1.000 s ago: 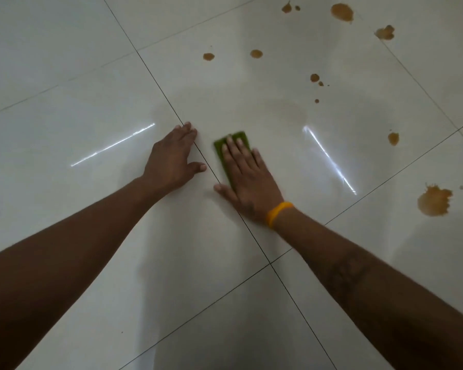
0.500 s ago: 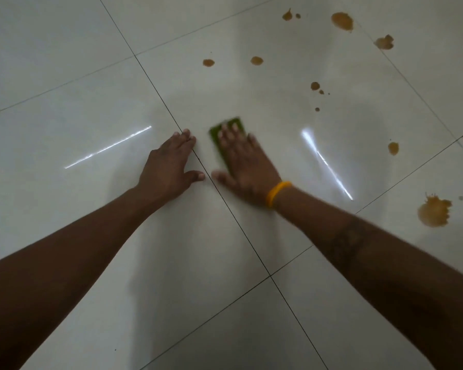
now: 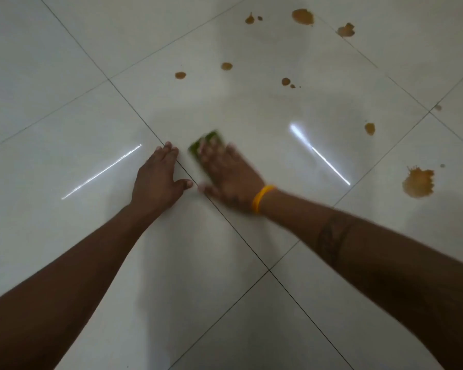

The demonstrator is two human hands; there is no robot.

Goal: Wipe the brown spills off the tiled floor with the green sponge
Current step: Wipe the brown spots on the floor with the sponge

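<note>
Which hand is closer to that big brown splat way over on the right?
The right hand, pressing the green sponge flat, is nearer the big brown spill, though well apart from it. The left hand rests flat on the floor, farther away beyond the right hand.

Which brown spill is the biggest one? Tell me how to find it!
Start at the right hand pressing the green sponge on the floor. Look far right, past the bright light streak. The biggest spill sits there alone, splashy-edged, far larger than the small dots beyond.
</note>
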